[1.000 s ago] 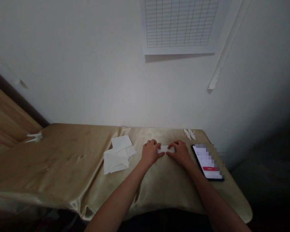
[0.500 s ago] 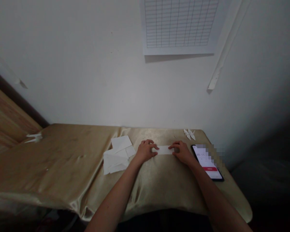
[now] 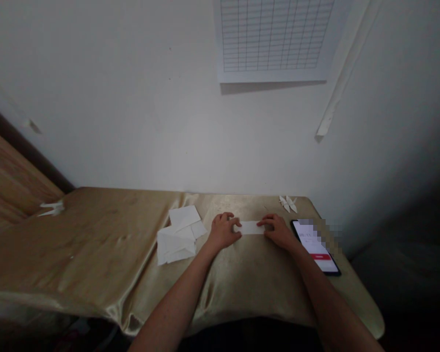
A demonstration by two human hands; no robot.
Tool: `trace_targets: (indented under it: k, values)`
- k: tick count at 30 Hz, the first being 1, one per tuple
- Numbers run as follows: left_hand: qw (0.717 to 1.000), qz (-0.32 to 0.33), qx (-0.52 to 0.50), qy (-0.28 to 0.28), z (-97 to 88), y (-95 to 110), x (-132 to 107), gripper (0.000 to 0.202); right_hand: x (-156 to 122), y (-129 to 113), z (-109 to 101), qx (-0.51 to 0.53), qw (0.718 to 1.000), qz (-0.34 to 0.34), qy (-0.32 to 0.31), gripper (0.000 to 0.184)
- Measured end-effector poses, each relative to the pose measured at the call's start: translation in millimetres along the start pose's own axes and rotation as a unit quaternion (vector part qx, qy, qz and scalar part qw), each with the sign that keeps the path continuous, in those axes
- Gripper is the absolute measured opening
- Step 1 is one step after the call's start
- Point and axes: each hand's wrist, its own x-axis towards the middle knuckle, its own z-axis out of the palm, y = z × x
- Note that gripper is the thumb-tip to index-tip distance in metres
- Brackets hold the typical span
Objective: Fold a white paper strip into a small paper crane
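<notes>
Left edge: a folded white paper piece (image 3: 51, 209) sits right where the gold satin cloth (image 3: 77, 254) meets a wooden panel (image 3: 11, 181), and there's plenty of open cloth between it and the hands.
Paper pile: loose white sheets (image 3: 176, 235), apparently unfolded, lie just left of the left hand.
Left hand (image 3: 223, 231): fingers curled down on the strip's left end; pinch or press, can't tell.
Paper strip (image 3: 251, 227): lying flat on the cloth between the hands, near the back edge, looks like a long narrow fold, unfinished by the look of it.
Right hand (image 3: 277, 231): fingertips on the right end, same story, grip unclear.
Phone: a smartphone (image 3: 313, 246) sits just beside the right hand, tight room there.
Far right: two folded paper cranes (image 3: 288, 204) near the back edge, seemingly finished.
</notes>
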Motion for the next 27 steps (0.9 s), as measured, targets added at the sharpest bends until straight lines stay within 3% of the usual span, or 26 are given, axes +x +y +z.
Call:
trace_targets:
  k: [4,12,20,27]
  values:
    - [0.999,-0.017,0.023,0.028,9.0,14,-2,0.034,-2,-8,5,-0.027,0.999,0.01,0.02,0.031]
    - [0.997,-0.039,0.026,0.055,17.8,25,-2,0.047,-2,-20,15,-0.065,0.996,0.053,0.043,0.035]
    - [0.996,-0.063,0.038,0.046,19.2,33,-2,0.05,-2,-27,16,-0.083,0.993,0.076,0.044,0.034]
    - [0.998,-0.06,0.017,0.024,15.5,25,-1,0.045,0,-25,13,-0.064,0.994,0.084,0.028,0.034]
